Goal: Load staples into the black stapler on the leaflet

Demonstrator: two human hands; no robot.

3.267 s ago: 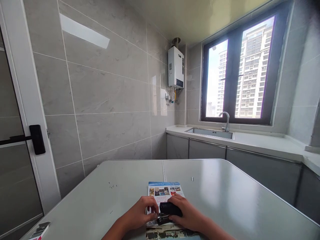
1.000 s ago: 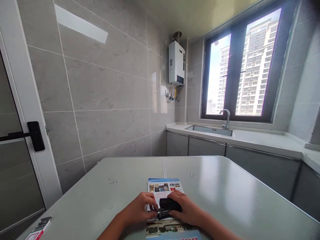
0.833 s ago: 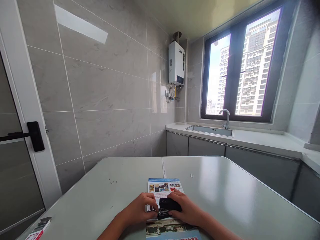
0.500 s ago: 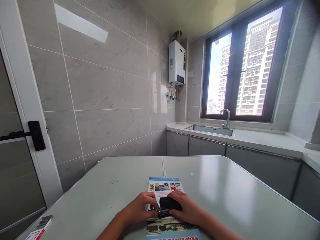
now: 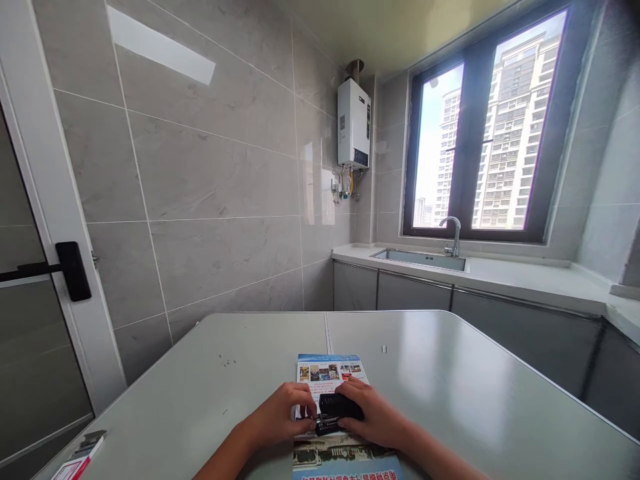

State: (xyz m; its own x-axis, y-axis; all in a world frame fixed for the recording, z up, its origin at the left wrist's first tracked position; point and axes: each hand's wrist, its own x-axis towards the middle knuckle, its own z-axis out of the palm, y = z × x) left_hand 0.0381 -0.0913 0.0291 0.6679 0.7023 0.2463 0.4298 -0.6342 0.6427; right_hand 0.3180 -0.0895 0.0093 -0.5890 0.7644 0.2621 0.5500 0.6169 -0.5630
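A black stapler (image 5: pixel 334 415) lies crosswise on a printed leaflet (image 5: pixel 345 460) in the lower middle of the head view. Wrapped over its right end is my right hand (image 5: pixel 367 410), fingers on top and thumb at the near side. My left hand (image 5: pixel 285 413) is at the stapler's left end, thumb and fingertips curled in a pinch there. Whatever is between those fingertips is too small to make out. Colour photos and text cover the leaflet, which my hands partly hide.
The pale table (image 5: pixel 175 413) carries small dark bits (image 5: pixel 227 361), seemingly loose staples, and a short staple strip (image 5: pixel 384 349). A red and white packet (image 5: pixel 80 457) lies at the left edge. Beyond stand a counter with a sink (image 5: pixel 425 259), and a door (image 5: pixel 75 320) at left.
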